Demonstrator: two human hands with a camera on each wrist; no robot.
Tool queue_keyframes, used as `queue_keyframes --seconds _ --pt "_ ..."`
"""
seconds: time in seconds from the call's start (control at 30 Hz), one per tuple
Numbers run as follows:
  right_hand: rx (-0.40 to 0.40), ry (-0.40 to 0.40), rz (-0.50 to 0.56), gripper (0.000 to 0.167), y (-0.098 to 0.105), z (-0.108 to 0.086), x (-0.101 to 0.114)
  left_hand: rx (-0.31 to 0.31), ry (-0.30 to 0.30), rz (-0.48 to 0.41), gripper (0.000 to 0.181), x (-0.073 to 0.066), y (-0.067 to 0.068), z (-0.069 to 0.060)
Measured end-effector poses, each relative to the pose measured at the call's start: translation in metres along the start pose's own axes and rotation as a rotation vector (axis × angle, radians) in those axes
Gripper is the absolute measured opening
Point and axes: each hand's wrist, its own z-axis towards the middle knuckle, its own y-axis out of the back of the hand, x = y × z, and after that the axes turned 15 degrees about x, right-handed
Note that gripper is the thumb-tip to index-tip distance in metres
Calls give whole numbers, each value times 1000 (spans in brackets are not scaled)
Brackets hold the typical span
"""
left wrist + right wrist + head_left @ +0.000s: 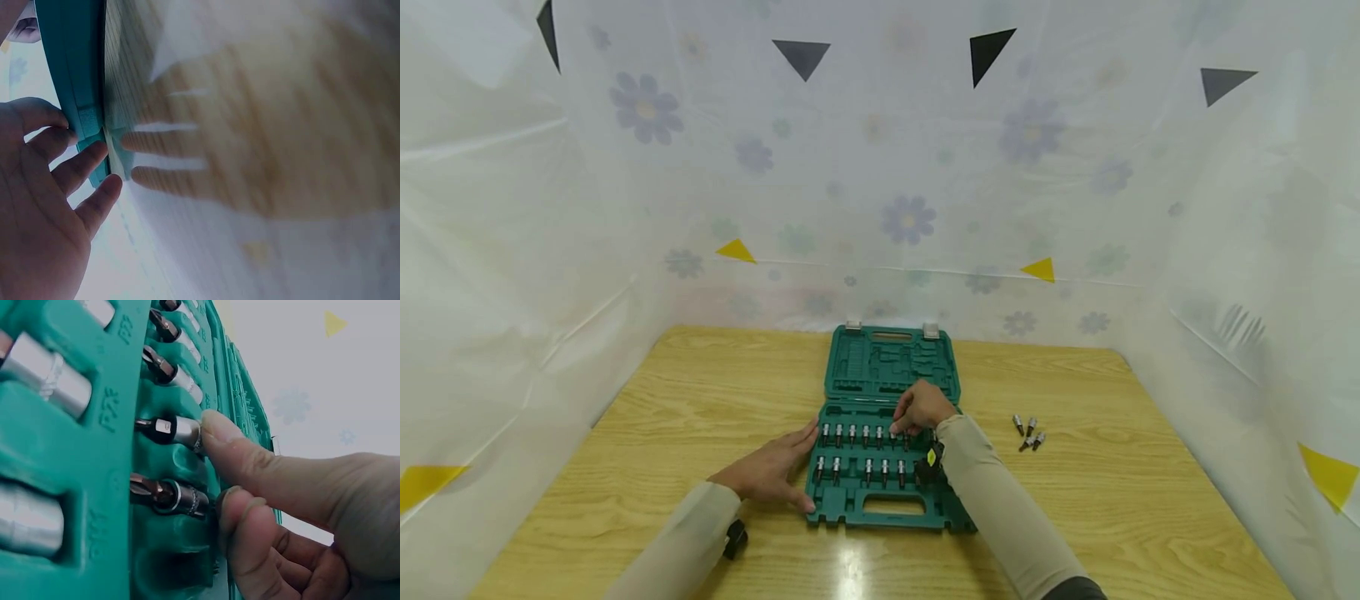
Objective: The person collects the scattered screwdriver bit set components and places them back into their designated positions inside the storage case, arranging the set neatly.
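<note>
A green plastic socket-bit case [831, 506] lies unfolded on the table, with two rows of silver bit sockets in its lower half. My left hand [771, 471] rests against the case's left side, fingers extended along its edge; the left wrist view shows the fingertips touching the rim. Over the back row's right end is my right hand [923, 408]. In the right wrist view, its thumb [222, 434] presses the end of one bit socket [187, 432] lying in a slot. The bent fingers are apart from that thumb, close to a neighbouring bit socket [187, 501].
Several loose bit sockets [1031, 426] lie on the wooden table [737, 375] right of the case. The raised lid [857, 367] with moulded recesses stands behind the lower half. Translucent flowered sheeting [820, 192] encloses the table at the back and sides.
</note>
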Motion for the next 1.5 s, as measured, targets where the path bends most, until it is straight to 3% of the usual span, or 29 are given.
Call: queue_keyframes --seconds 0.23,0.63,0.87,1.5 --pt "12 -49 -13 13 2 0 4 5 -3 20 119 -1 0 0" --pt "-4 -37 -43 16 -1 0 -3 5 9 -12 118 -4 -3 2" --pt "-14 -15 -26 15 1 4 -5 -1 5 20 117 -1 -1 4" --pt "-58 76 54 14 1 -2 -13 -2 4 -2 117 -1 0 4"
